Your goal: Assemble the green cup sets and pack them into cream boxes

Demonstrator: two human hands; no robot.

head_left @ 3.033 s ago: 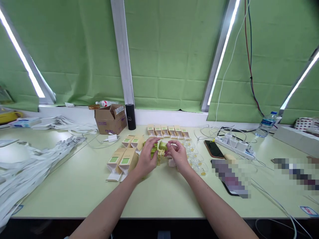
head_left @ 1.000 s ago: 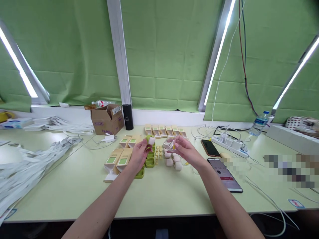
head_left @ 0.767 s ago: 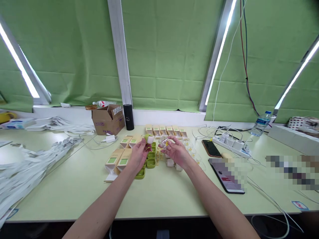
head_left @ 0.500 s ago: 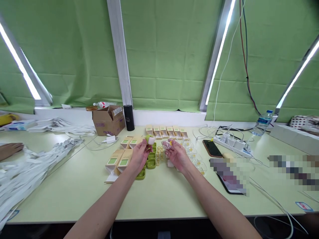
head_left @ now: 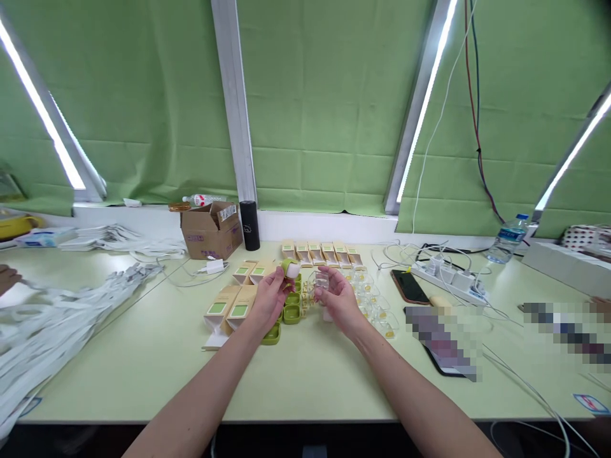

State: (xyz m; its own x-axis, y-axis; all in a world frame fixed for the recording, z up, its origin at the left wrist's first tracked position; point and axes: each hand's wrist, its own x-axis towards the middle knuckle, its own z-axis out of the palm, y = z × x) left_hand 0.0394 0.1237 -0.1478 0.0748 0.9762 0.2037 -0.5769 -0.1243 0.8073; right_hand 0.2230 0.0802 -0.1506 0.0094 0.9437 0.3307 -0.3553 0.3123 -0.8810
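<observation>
My left hand (head_left: 268, 298) is closed on a small green case with a white block in it (head_left: 291, 269), held up over the table. Between the fingers of my right hand (head_left: 341, 298) is a clear plastic cover (head_left: 319, 280), a short distance to the right of the case. Below my hands stand several green square cases (head_left: 291, 313), partly hidden by my left hand. Small yellow pieces (head_left: 304, 302) lie beside them. More clear covers with yellow spots (head_left: 384, 325) sit in rows to the right of my right hand.
Card boxes with green labels (head_left: 239, 310) stand at left, with another row of boxes (head_left: 329, 254) behind. A phone (head_left: 409, 287), a power strip (head_left: 449, 278) and cables lie at right. White strips (head_left: 86, 318) and another person's hand (head_left: 7, 280) are at far left.
My right hand has turned the clear cover, and its fingers now curl around it. My left hand still holds the green case. The other person's hand moved toward the left edge.
</observation>
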